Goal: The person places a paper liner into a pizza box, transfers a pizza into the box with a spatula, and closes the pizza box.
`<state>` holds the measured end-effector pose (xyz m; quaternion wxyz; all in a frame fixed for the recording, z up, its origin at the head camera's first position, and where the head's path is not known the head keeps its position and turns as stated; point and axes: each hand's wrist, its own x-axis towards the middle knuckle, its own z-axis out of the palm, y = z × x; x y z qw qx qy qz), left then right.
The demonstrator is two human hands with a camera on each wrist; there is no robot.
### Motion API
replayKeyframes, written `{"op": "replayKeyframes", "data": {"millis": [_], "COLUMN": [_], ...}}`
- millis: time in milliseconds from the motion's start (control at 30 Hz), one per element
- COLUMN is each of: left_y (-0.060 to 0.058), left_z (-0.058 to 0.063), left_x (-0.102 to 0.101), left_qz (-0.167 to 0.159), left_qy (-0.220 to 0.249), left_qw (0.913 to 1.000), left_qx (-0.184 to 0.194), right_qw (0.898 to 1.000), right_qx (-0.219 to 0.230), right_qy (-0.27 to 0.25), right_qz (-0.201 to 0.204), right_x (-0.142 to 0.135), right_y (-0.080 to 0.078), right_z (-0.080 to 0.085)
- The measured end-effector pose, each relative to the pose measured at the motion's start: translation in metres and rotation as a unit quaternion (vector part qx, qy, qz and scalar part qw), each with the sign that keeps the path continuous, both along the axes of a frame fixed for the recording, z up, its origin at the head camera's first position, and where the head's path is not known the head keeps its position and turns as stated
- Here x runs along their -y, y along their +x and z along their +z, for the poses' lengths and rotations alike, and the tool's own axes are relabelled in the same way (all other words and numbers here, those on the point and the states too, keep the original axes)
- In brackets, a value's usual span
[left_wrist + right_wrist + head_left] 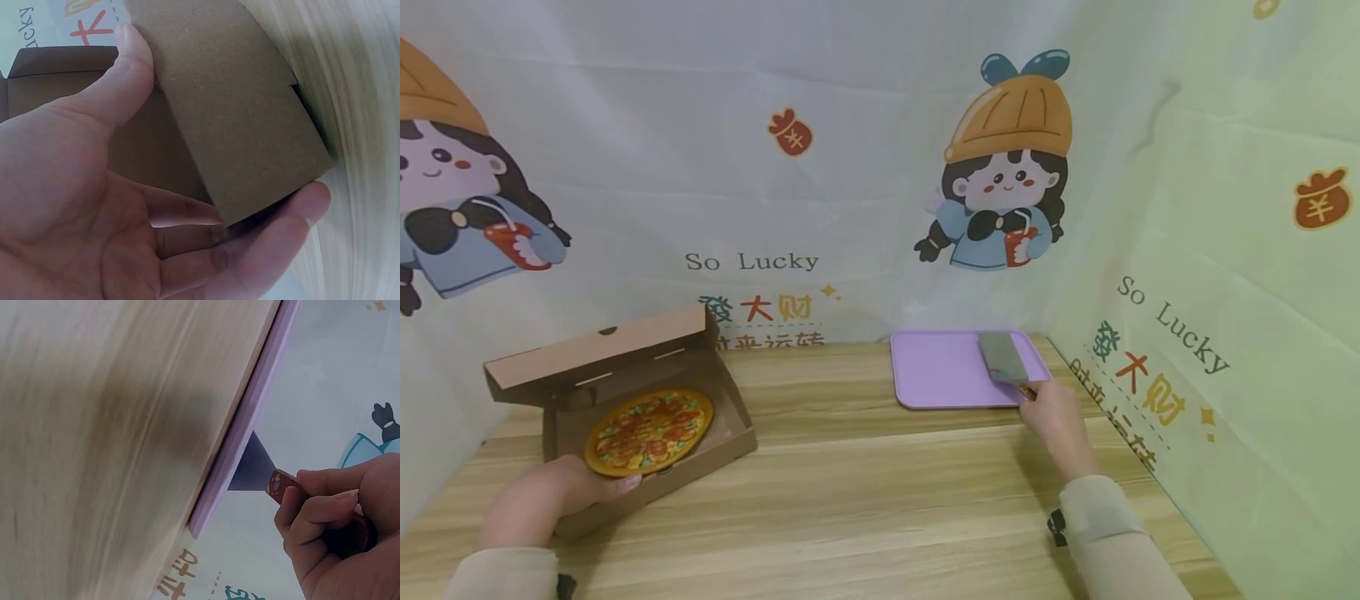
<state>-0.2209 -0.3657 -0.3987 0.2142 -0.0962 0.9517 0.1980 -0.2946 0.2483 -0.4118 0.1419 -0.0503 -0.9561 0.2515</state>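
On the left of the table stands an open cardboard pizza box (730,442), its lid tilted back. A toy-like pizza (651,429) with a yellow rim shows inside it. My left hand (561,487) grips the box at its near-left corner; the left wrist view has the thumb along the cardboard wall (244,119) and fingers curled round the corner. At the far right, my right hand (1056,412) holds a metal spatula (1002,358) by its brown handle (284,486), fingers wrapped round it. The flat blade lies over the purple tray (932,371), overlapping its right half.
A wood-grain table (850,500) carries box and tray. Behind it hangs a pale printed cloth (850,183) with cartoon figures and lettering, and another cloth side (1247,250) borders the right edge. The tray sits close to the back edge.
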Motion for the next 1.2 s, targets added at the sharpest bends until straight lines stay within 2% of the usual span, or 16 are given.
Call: {"op": "replayKeyframes", "data": {"millis": [300, 667, 1000, 1200], "left_y": [0.005, 0.011, 0.015, 0.014], "left_z": [0.002, 0.004, 0.005, 0.003], "left_x": [-0.004, -0.006, -0.006, -0.001], "left_qz": [0.05, 0.055, 0.059, 0.037], "left_qy": [0.037, 0.038, 0.038, 0.025], "left_qw": [0.9979, 0.9977, 0.9973, 0.999], "left_qx": [0.016, 0.016, 0.02, 0.004], "right_qw": [0.999, 0.999, 0.994, 0.994], "right_qx": [0.029, 0.045, 0.098, 0.1], "right_qy": [0.015, 0.016, 0.039, 0.048], "right_qz": [-0.008, -0.01, -0.02, -0.004], "right_x": [-0.007, -0.015, -0.017, -0.016], "right_y": [-0.003, -0.005, -0.005, -0.004], "right_z": [0.0, -0.004, 0.004, 0.01]}}
